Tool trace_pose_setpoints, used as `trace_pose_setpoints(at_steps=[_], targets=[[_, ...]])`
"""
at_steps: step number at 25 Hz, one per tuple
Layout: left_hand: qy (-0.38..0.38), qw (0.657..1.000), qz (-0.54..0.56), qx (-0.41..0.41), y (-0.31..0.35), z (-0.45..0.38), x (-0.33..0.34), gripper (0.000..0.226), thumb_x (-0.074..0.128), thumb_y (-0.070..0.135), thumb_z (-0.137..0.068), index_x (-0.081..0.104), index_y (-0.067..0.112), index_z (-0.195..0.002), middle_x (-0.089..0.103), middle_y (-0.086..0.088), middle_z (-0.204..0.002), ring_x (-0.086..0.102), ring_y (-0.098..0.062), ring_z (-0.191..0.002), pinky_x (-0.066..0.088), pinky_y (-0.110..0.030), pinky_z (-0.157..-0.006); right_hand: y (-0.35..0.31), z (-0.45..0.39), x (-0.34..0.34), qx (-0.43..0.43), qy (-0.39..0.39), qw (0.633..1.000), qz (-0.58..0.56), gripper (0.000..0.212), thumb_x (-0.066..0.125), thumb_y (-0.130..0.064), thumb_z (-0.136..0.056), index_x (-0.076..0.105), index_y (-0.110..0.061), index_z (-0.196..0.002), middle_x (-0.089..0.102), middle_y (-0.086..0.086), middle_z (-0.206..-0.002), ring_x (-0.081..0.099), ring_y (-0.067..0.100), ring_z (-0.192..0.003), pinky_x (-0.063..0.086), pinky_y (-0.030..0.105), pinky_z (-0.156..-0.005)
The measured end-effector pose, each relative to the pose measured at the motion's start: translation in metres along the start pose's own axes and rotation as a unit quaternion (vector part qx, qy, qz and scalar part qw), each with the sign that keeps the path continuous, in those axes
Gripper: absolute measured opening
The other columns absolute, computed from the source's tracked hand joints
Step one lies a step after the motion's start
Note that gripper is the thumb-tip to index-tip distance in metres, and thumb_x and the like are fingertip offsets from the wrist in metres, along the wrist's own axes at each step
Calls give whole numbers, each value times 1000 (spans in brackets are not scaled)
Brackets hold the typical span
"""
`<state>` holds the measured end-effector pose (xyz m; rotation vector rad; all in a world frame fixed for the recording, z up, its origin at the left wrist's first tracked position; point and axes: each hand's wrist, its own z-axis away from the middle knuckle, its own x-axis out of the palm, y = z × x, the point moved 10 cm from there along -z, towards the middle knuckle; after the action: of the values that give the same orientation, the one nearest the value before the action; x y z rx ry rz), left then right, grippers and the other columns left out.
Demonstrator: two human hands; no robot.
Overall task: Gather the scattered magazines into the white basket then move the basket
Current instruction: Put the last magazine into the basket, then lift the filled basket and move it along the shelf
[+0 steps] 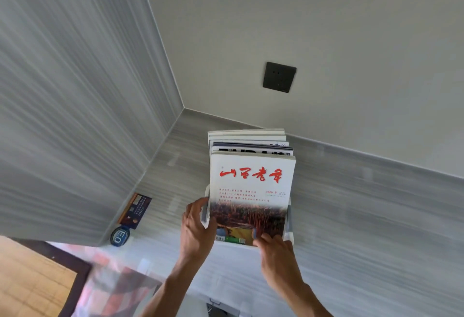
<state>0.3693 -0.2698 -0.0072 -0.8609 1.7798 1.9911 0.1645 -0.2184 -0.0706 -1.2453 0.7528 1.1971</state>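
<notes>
The upright front magazine with a white cover (pixel 252 191) is showing red brush lettering above a reddish-brown field photograph. The white plastic basket (pixel 288 231) is showing pale rims. The streaked grey stone-look surface (pixel 351 216) is displaying fine linear veining. The dark charcoal square wall socket (pixel 279 77) is contrasting against the plain off-white wall (pixel 351 40).

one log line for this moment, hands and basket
left hand: gripping white basket left rim | right hand: on front rim | magazines: upright in basket | basket: against wall

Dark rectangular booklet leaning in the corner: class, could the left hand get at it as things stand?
Probably yes: the dark rectangular booklet stands uncovered left of the left hand, nothing between, though that hand now grips the white basket.
</notes>
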Motion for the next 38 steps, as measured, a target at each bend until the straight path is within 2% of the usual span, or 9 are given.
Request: trace_pose_setpoints(at_steps=[5, 9, 11, 14, 22, 27, 30, 32, 38], targets=[[-92, 990, 87, -59, -14, 1, 18, 97, 83, 23, -65, 31, 13, -146, 44, -15, -144, 43, -29, -131, 40, -42, -101, 11, 64, 9, -38, -63, 996, -56, 29, 52, -20, -89, 61, -29, -115, 60, -14, -111, 56, 12, -100, 39, 29, -83], [-166, 963, 182, -108, -20, -18, 37, 122, 91, 8, -57, 15, 19, -152, 54, -7, -138, 47, -26, -131, 38, -43, -108, 62, 49, -25, 81, -14, 924, -374, 21, 66, -42, -75, 63, -34, -95, 67, -16, -88, 64, 4, -80, 50, 19, -69], [-215, 939, 225, -147, -20, -25, 46, 120, 92, 8, -54, 22, 23, -150, 67, 1, -119, 61, -24, -117, 50, -44, -98, 106, 31, -51, 169, 102, 867, -457, 36, 77, -36, -69, 59, -38, -101, 67, -18, -92, 64, 4, -80, 50, 20, -68], [-311, 914, 226, -129, -1, -30, 60, 89, 91, 2, -57, 45, 14, -133, 71, -11, -112, 67, -31, -106, 58, -51, -85, 100, -22, -50, 151, -21, 818, -555, 85, 89, -21, -63, 42, -36, -132, 67, -14, -116, 63, 1, -105, 51, 29, -90], [-236, 948, 212, 22, 19, -11, 23, 73, 95, 9, -52, 60, 18, -116, 74, -2, -107, 71, -17, -99, 59, -26, -77, 70, -15, -73, 45, 0, 804, -592, 61, 93, -20, -56, 67, -18, -111, 75, 4, -107, 71, 21, -100, 57, 23, -79], [-247, 952, 178, 42, 14, 8, 26, 69, 95, 31, -56, 63, 19, -117, 74, -1, -110, 69, -20, -105, 56, -45, -90, 65, 1, -77, 48, -25, 838, -544, 51, 90, -33, -59, 72, -19, -104, 77, -7, -101, 71, 11, -97, 52, 11, -78], [-274, 949, 153, 25, 0, 9, 42, 74, 94, 28, -55, 60, 19, -120, 70, -4, -115, 65, -25, -110, 53, -52, -93, 71, 8, -56, 125, -133, 874, -451, 18, 85, -49, -62, 70, -42, -54, 64, -29, -53, 61, -9, -51, 43, 4, -50], [-245, 963, 102, 39, -11, 12, 44, 75, 93, 29, -56, 59, 22, -122, 67, 0, -119, 60, -25, -115, 52, -51, -94, 81, 7, -48, 148, -136, 893, -404, 41, 82, -52, -62, 57, -36, -33, 46, -22, -32, 45, -6, -32, 38, 10, -45], [-259, 950, 155, -83, -35, 42, 67, 72, 90, 47, -58, 63, 25, -120, 66, -3, -121, 56, -30, -121, 53, -51, -93, 87, 16, -30, 185, -186, 885, -386, 40, 72, -80, -48, 69, -42, -59, 59, -28, -58, 55, -11, -54, 42, 10, -55]])
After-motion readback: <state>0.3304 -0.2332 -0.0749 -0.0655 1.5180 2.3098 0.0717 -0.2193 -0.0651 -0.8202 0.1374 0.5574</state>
